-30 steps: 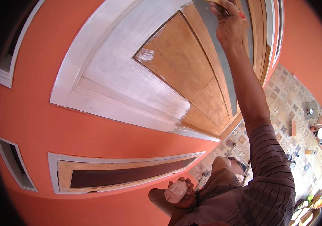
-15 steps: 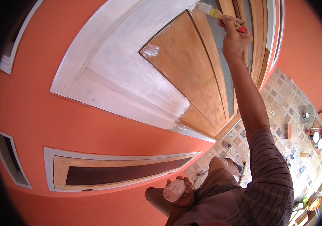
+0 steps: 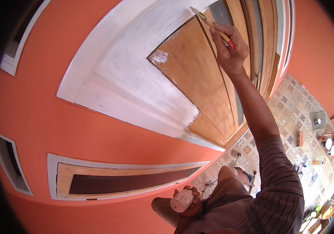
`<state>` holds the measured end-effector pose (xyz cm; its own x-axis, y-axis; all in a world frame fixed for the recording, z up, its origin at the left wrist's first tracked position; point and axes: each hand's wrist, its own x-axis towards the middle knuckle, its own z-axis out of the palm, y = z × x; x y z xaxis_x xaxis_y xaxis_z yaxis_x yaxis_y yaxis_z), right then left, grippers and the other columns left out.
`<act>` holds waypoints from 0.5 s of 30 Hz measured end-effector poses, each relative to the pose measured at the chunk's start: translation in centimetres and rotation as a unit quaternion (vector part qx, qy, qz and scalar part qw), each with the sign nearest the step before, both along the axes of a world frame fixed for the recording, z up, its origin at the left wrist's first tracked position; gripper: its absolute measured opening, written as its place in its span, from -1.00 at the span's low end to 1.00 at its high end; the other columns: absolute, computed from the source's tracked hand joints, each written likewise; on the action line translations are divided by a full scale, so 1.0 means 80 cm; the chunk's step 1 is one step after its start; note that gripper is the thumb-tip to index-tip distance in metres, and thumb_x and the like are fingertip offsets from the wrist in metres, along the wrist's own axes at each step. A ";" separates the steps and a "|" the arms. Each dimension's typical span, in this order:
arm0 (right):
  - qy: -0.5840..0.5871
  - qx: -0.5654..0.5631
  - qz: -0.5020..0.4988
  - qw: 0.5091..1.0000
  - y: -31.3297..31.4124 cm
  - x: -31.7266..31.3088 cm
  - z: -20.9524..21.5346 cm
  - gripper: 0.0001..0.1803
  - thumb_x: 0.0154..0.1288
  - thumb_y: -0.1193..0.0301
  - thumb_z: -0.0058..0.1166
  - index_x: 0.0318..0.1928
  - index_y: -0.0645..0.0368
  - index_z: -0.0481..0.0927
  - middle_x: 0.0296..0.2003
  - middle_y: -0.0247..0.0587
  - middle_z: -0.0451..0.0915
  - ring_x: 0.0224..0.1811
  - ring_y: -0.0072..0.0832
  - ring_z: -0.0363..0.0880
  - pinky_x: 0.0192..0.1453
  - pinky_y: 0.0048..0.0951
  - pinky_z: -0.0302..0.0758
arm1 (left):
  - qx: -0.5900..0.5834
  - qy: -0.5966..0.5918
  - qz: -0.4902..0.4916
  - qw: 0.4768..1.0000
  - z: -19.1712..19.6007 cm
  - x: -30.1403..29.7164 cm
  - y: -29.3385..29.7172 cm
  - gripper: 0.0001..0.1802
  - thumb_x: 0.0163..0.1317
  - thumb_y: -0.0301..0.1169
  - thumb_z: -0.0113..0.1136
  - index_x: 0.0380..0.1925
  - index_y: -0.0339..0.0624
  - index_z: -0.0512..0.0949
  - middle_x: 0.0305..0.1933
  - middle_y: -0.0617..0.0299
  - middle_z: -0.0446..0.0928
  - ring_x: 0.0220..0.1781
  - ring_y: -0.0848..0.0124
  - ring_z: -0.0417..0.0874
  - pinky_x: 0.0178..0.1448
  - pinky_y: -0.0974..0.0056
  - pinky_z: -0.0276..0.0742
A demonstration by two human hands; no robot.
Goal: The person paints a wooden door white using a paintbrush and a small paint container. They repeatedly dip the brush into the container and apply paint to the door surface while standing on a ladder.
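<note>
My right hand (image 3: pixel 234 51) is closed round the handle of a paintbrush (image 3: pixel 202 16) at the top of the view. Seen edge-on, its bristles meet the white-painted rail above a bare wood panel (image 3: pixel 192 58) of the door. White paint (image 3: pixel 114 74) covers the frame and mouldings beside that panel, with a rough smear at the panel's corner. Low in the view, my left hand (image 3: pixel 193 207) grips a pale, whitish plastic container (image 3: pixel 181 201) close to my body. What is inside the container cannot be seen.
Orange wall (image 3: pixel 108 128) surrounds the door, with a long narrow window (image 3: pixel 131 181) below it. Patterned floor tiles (image 3: pixel 284 105) lie far below on the right, holding a brick (image 3: pixel 299 139) and paint cans (image 3: pixel 326 143). Thin metal bars (image 3: pixel 252 181) show near my legs.
My right hand has moved left and slightly down with the paintbrush. The brush has turned from broadside to edge-on. My left hand and the container have barely shifted.
</note>
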<state>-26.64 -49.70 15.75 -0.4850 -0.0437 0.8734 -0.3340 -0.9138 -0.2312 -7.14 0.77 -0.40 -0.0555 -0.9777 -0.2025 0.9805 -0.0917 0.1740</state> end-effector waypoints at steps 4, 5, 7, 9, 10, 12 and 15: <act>-0.115 0.092 -0.036 0.988 -0.039 -0.021 0.045 -0.84 0.34 0.58 0.41 -0.10 0.24 0.73 -0.21 -0.21 0.79 -0.24 -0.58 0.73 -0.13 -0.54 0.63 | 0.019 -0.006 0.006 1.000 0.001 0.005 0.005 -0.34 0.61 0.17 -0.11 0.23 -0.22 0.50 0.01 -0.03 0.44 -0.20 0.22 0.48 -0.15 0.22 0.49; -0.119 0.127 -0.053 0.983 -0.043 -0.021 0.050 -0.85 0.35 0.57 0.41 -0.11 0.24 0.73 -0.23 -0.21 0.79 -0.24 -0.60 0.72 -0.13 -0.55 0.62 | 0.018 -0.005 0.003 1.000 0.001 0.005 0.006 -0.34 0.61 0.17 -0.11 0.23 -0.23 0.50 0.02 -0.03 0.44 -0.19 0.22 0.48 -0.15 0.23 0.49; -0.035 0.145 -0.015 0.989 -0.037 -0.017 0.050 -0.87 0.36 0.53 0.42 -0.11 0.23 0.75 -0.20 -0.22 0.79 -0.26 -0.60 0.72 -0.14 -0.56 0.61 | 0.018 -0.001 0.001 1.000 -0.001 0.006 0.005 -0.33 0.61 0.18 -0.11 0.23 -0.23 0.50 0.02 -0.04 0.44 -0.19 0.22 0.47 -0.15 0.23 0.49; 0.064 0.078 0.010 0.995 -0.007 -0.005 0.035 -0.87 0.36 0.53 0.42 -0.11 0.24 0.76 -0.19 -0.17 0.79 -0.26 -0.59 0.73 -0.13 -0.55 0.62 | 0.007 0.022 0.002 1.000 -0.004 0.004 0.001 -0.32 0.61 0.15 -0.11 0.26 -0.27 0.51 0.05 -0.12 0.45 -0.16 0.15 0.50 -0.12 0.19 0.52; 0.058 0.079 0.055 0.994 0.016 -0.003 0.024 -0.90 0.35 0.55 0.41 -0.16 0.25 0.74 -0.19 -0.16 0.79 -0.24 -0.51 0.75 -0.14 -0.50 0.64 | 0.006 0.037 0.007 0.999 -0.005 0.002 -0.001 -0.32 0.61 0.14 -0.11 0.27 -0.29 0.51 0.07 -0.15 0.46 -0.14 0.12 0.52 -0.11 0.17 0.53; 0.026 0.102 0.116 0.988 0.072 0.000 -0.002 -0.90 0.35 0.56 0.40 -0.18 0.28 0.72 -0.19 -0.12 0.79 -0.22 -0.43 0.77 -0.16 -0.45 0.67 | -0.002 0.042 0.006 0.999 -0.006 0.001 -0.009 -0.31 0.61 0.14 -0.11 0.27 -0.30 0.51 0.07 -0.16 0.46 -0.15 0.11 0.53 -0.12 0.17 0.54; -0.176 0.209 0.352 0.895 0.156 0.001 -0.031 -0.80 0.40 0.54 0.37 -0.05 0.36 0.67 -0.17 -0.01 0.78 -0.21 -0.31 0.82 -0.19 -0.44 0.74 | -0.018 0.050 0.002 0.999 -0.004 0.004 -0.022 -0.30 0.61 0.15 -0.11 0.27 -0.30 0.51 0.06 -0.17 0.47 -0.17 0.10 0.55 -0.15 0.17 0.55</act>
